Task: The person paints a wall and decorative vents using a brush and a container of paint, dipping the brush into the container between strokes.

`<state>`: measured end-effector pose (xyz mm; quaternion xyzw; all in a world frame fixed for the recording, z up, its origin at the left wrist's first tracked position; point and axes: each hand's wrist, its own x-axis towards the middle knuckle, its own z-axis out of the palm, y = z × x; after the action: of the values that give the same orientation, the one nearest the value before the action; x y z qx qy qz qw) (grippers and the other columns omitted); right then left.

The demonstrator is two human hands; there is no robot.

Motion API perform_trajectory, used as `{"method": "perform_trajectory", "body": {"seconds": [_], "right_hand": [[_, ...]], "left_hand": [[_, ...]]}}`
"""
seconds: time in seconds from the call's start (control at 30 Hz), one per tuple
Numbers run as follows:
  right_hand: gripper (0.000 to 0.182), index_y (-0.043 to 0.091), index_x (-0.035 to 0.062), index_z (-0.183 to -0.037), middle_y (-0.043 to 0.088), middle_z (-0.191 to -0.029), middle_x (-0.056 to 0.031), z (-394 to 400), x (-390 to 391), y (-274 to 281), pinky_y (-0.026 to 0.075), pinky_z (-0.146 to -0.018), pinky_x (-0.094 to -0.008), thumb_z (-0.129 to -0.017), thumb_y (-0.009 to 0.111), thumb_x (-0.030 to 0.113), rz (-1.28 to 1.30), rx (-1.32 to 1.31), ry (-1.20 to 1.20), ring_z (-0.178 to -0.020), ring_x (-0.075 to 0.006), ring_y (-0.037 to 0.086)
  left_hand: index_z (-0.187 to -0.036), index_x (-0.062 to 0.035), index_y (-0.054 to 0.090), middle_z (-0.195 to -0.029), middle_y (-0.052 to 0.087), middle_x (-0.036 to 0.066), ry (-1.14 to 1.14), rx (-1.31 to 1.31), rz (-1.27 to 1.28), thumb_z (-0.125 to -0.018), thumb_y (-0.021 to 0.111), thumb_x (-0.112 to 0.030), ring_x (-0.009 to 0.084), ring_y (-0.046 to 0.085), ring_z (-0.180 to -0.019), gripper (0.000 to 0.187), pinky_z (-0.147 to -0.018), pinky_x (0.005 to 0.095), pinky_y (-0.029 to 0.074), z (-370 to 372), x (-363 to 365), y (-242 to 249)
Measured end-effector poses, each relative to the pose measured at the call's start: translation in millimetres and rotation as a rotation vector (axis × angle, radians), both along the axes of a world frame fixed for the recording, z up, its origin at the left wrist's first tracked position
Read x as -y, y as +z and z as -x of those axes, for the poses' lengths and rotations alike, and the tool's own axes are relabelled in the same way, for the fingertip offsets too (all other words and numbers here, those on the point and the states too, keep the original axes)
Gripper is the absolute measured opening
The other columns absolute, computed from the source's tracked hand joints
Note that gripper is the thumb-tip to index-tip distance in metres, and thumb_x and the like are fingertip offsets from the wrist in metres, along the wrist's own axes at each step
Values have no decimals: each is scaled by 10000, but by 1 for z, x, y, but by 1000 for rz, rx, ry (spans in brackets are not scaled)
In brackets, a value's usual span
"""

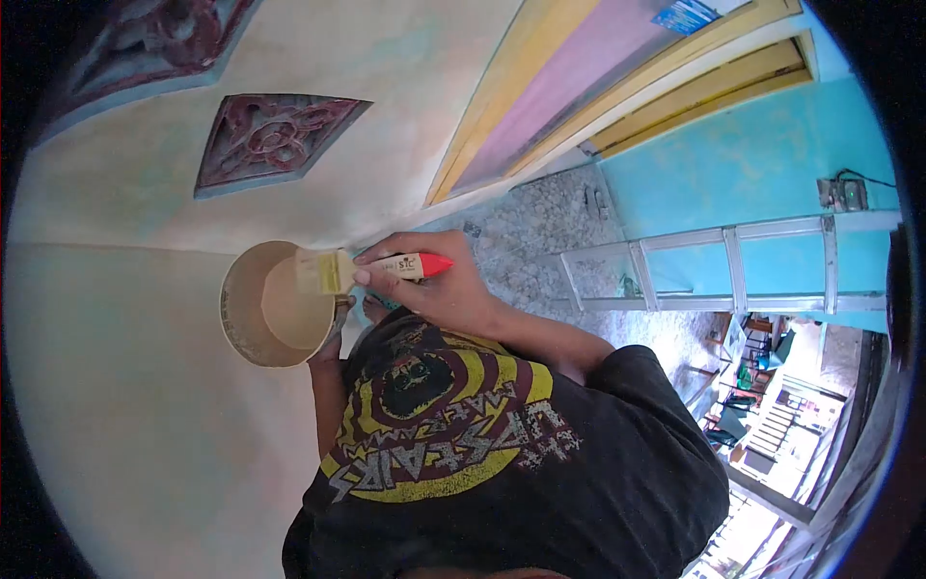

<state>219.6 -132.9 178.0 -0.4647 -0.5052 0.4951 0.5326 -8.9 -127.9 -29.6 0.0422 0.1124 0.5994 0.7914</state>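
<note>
A paintbrush [412,266] with a cream and red handle lies in my right hand [449,280], the fingers pinched around it near the bristles. Its pale bristles overlap the mouth of a round cream paint pot [241,333], which holds beige paint [294,309]. At the pot's right side, my left hand [335,333] grips it by the edge; most of those fingers are hidden behind the pot. Both hands are in front of my dark printed T-shirt [579,473].
A cream wall [125,367] fills the left, with carved maroon ornaments [275,140] set into it. A metal ladder [730,270] stands to the right before a turquoise wall [714,154]. Yellow-framed doors [569,87] are at the top. Furniture and clutter [748,386] stand farther off, lower right.
</note>
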Motion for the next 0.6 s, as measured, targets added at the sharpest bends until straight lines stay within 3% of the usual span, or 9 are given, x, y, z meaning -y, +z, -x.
{"method": "perform_trajectory", "body": {"seconds": [0.07, 0.17, 0.27, 0.37, 0.47, 0.57, 0.6], "right_hand": [[160, 705, -40, -998, 700, -786, -71, 1, -7, -11, 534, -603, -251, -923, 720, 100, -111, 174, -62, -650, -120, 668], [142, 714, -13, -995, 705, -799, -56, 1, 0, 2, 538, -604, -254, -912, 730, 101, 183, -172, 28, -658, -112, 667], [121, 721, 12, -994, 713, -818, -45, -1, -5, 8, 546, -601, -255, -913, 727, 101, 137, -7, 12, -648, -105, 660], [120, 719, 15, -994, 717, -838, -43, 1, -8, -19, 555, -650, -261, -921, 721, 110, -178, 124, -56, -701, -97, 660], [118, 718, 16, -1005, 721, -866, -55, -2, 4, 23, 553, -725, -267, -922, 719, 101, 72, -1, 12, -795, -94, 664], [136, 718, 14, -1027, 722, -878, -57, -5, -9, -1, 545, -763, -266, -925, 720, 104, -70, 159, -60, -847, -88, 658], [142, 717, 11, -1031, 722, -876, -57, -5, -9, -7, 545, -754, -263, -927, 719, 109, -72, 88, -66, -836, -86, 658]], "left_hand": [[-1546, -135, 313, -1579, 336, 171, -7, 3, 1, -865, 521, -699, 471, 361, -1400, 908, -992, 750, 402, 0, 0, 1], [-1546, -138, 311, -1578, 336, 169, -20, 8, 1, -859, 530, -696, 471, 363, -1398, 912, -994, 749, 401, 2, 0, -1], [-1547, -141, 310, -1577, 336, 167, -50, 13, 11, -853, 540, -693, 471, 364, -1396, 916, -996, 748, 401, -1, 0, -4], [-1548, -143, 308, -1577, 336, 164, -64, 18, 12, -847, 549, -689, 470, 366, -1394, 920, -999, 747, 401, 1, -5, -2], [-1548, -146, 307, -1576, 336, 162, -75, 27, 4, -841, 558, -686, 470, 367, -1393, 925, -1001, 746, 401, 1, -8, 1], [-1549, -149, 305, -1575, 336, 159, -96, 30, -10, -835, 568, -683, 470, 369, -1391, 930, -1003, 744, 401, 0, -14, 3], [-1549, -150, 305, -1575, 336, 159, -107, 27, -17, -833, 571, -682, 470, 369, -1390, 931, -1004, 744, 401, -1, -17, 4]]}}
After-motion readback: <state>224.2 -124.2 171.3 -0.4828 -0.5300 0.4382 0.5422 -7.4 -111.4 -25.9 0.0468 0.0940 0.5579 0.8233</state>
